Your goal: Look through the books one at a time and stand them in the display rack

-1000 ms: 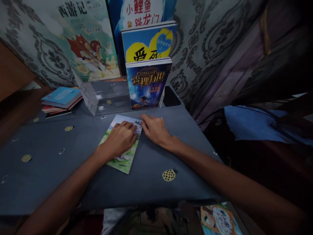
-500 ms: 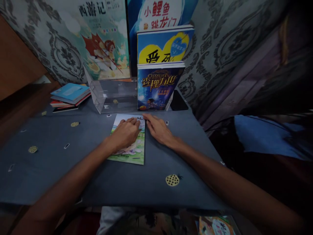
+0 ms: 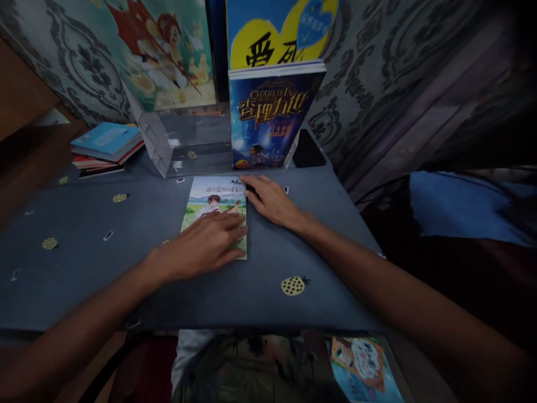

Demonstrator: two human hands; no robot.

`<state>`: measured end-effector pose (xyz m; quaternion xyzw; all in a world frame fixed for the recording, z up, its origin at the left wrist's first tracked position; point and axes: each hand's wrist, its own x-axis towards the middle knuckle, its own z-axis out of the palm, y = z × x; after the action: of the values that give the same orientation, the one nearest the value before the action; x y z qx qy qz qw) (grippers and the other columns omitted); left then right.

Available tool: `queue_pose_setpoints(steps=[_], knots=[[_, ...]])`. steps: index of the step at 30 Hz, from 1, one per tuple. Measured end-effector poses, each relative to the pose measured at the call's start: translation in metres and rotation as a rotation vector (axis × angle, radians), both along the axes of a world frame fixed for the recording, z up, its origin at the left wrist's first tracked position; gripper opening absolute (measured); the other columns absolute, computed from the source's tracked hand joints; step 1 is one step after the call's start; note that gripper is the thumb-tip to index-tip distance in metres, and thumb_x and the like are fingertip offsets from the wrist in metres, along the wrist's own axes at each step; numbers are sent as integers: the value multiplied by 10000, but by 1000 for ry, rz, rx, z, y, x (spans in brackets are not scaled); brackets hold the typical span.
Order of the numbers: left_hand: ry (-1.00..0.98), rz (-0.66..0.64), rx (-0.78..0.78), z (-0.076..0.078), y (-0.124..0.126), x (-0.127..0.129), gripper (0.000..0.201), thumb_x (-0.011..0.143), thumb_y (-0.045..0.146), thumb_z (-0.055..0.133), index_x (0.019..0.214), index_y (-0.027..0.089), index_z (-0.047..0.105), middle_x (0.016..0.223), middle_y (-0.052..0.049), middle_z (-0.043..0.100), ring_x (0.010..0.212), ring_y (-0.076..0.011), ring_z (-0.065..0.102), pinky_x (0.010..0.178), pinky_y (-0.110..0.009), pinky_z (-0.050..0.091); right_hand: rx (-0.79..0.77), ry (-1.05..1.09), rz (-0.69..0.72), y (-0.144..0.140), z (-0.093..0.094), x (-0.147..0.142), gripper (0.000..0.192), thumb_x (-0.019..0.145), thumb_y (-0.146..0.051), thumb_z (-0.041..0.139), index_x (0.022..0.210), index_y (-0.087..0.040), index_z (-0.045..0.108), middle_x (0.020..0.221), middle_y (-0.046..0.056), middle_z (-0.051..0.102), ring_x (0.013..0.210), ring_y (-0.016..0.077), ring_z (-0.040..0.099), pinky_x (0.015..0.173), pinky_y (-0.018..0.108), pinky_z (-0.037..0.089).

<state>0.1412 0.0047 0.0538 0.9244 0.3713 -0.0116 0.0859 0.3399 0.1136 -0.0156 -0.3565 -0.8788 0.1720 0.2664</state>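
A thin picture-covered book [image 3: 197,204] lies flat on the grey-blue tablecloth, its cover showing a dark-haired figure in a green field under Chinese lettering. Across the lower half of that cover rests my left hand [image 3: 205,240], fingers stretched out and pointing right; it hides the bottom of the picture. My right hand [image 3: 271,201] lies on the cloth at the book's right side, with its fingertips touching the top right corner. Its fingers are extended and hold nothing.
Behind the book stands a clear acrylic rack [image 3: 188,143] with a dark blue book [image 3: 268,120] upright in it. A book stack [image 3: 107,145] sits at the left, a black flat object [image 3: 308,150] at the right. Another book [image 3: 363,364] shows below the table edge.
My left hand has slid down the cover toward me, uncovering the title and figure. My right hand stays by the top right corner. The view has tilted downward.
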Motion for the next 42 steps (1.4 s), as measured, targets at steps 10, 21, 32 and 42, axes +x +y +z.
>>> queue_pose_setpoints(steps=[10, 21, 32, 42], knots=[[-103, -112, 348, -36, -27, -17, 328, 1035, 284, 478, 1300, 149, 614, 1333, -116, 681, 1238, -242, 642, 1050, -426, 527, 71, 19, -17, -11, -2, -2, 391, 990, -221, 450, 1355, -176, 580, 1302, 134, 673, 1235, 292, 577, 1079, 501, 449], [-118, -161, 564, -49, -1, -10, 264, 1027, 241, 490, 1195, 120, 654, 1189, -119, 743, 1163, -231, 684, 962, -379, 587, -111, 258, -13, -38, 5, -2, 315, 1001, -238, 457, 1229, -186, 669, 1061, 77, 771, 1030, 233, 700, 926, 397, 536], [-289, -94, 507, -52, -3, -8, 259, 1023, 200, 473, 1184, 131, 663, 1123, -117, 756, 1083, -221, 709, 915, -400, 612, -283, 277, 13, -61, 14, 12, 285, 968, -235, 525, 1153, -155, 726, 880, 41, 791, 771, 166, 718, 729, 281, 547], [-263, -118, 560, -49, -4, -8, 249, 1008, 197, 500, 1166, 103, 668, 1123, -123, 751, 1079, -232, 704, 913, -380, 604, -354, 323, 60, -66, 14, 11, 283, 964, -247, 523, 1130, -139, 724, 821, 39, 751, 690, 139, 682, 657, 256, 536]])
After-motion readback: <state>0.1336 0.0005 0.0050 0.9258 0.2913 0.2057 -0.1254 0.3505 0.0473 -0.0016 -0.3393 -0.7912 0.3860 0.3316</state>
